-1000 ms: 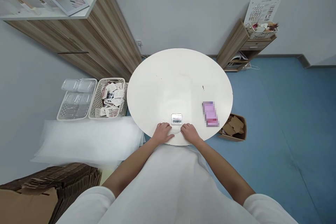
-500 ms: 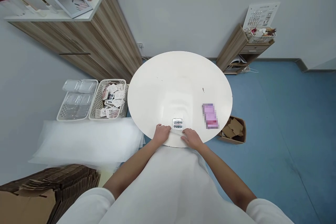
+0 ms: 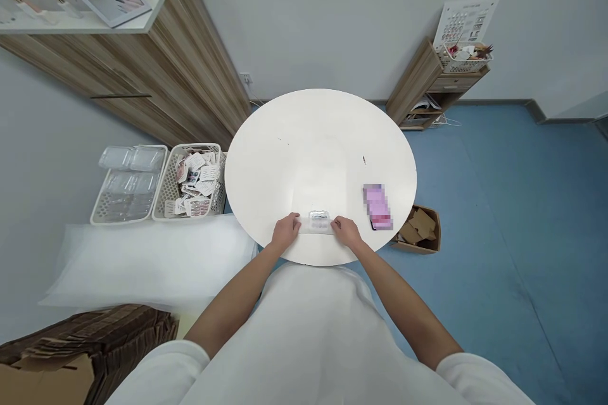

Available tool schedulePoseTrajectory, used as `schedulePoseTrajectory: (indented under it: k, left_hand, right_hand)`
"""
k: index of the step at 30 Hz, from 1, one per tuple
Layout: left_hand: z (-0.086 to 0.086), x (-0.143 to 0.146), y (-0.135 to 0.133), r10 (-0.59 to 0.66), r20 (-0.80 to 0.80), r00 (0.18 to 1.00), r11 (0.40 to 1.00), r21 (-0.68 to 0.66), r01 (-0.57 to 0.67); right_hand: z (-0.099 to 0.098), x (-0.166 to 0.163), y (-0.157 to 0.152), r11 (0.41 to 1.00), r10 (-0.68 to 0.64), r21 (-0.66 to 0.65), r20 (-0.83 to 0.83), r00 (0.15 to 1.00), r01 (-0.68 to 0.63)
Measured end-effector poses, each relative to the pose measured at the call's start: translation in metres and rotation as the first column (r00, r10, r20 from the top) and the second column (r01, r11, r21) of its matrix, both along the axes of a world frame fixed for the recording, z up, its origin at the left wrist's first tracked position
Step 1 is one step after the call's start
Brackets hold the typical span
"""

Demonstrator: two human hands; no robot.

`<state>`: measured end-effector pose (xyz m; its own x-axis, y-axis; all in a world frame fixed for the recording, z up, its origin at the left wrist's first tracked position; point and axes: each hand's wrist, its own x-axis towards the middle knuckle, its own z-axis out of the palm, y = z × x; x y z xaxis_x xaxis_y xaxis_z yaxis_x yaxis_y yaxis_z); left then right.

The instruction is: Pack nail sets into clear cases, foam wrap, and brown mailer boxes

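Observation:
A small clear plastic case (image 3: 319, 214) with dark pieces inside lies near the front of the white oval table (image 3: 313, 133). Stretched across its nearer half is a narrow translucent white sheet (image 3: 304, 226). My left hand (image 3: 285, 231) pinches the sheet's left end, and my right hand (image 3: 346, 231) has hold of the right end. The case shows blurred through the sheet. Right of my right hand lies a phone (image 3: 378, 207) with a pixelated purple screen.
Left of the table stand a basket of printed cards (image 3: 161, 202) and a basket of clear cases (image 3: 97, 209). In front are a stack of translucent sheets (image 3: 147, 259) and folded cardboard (image 3: 52, 373). An open carton (image 3: 430, 243) sits on the floor at right.
Both hands have moved forward and slightly apart, drawing the translucent sheet from in front of the case up over its nearer half. The view has shifted slightly.

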<state>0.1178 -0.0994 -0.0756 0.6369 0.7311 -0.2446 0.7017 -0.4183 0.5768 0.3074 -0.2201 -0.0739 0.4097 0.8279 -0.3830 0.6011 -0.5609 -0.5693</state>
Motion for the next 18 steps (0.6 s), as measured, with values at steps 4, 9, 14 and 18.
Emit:
schedulePoseTrajectory:
  k: [4,9,14,18]
  left_hand:
    - [0.006,0.001,-0.014,-0.097,0.014,0.995,0.956,0.278,0.089]
    - [0.014,0.008,-0.028,-0.423,-0.018,0.906,0.864,0.294,0.409]
    - [0.01,0.018,-0.018,-0.462,-0.072,0.884,0.842,0.277,0.463]
    - [0.005,0.018,-0.01,-0.487,-0.084,0.87,0.83,0.266,0.49]
  right_hand:
    - [-0.001,-0.003,0.003,1.0,-0.014,-0.027,0.034,0.999,0.015]
    - [-0.001,-0.006,0.005,0.998,-0.012,-0.058,0.063,0.998,0.016]
    - [-0.003,0.0,-0.002,0.999,-0.01,-0.049,0.094,0.996,0.014]
    - [0.004,0.004,-0.017,0.999,-0.029,0.034,0.322,0.946,0.02]
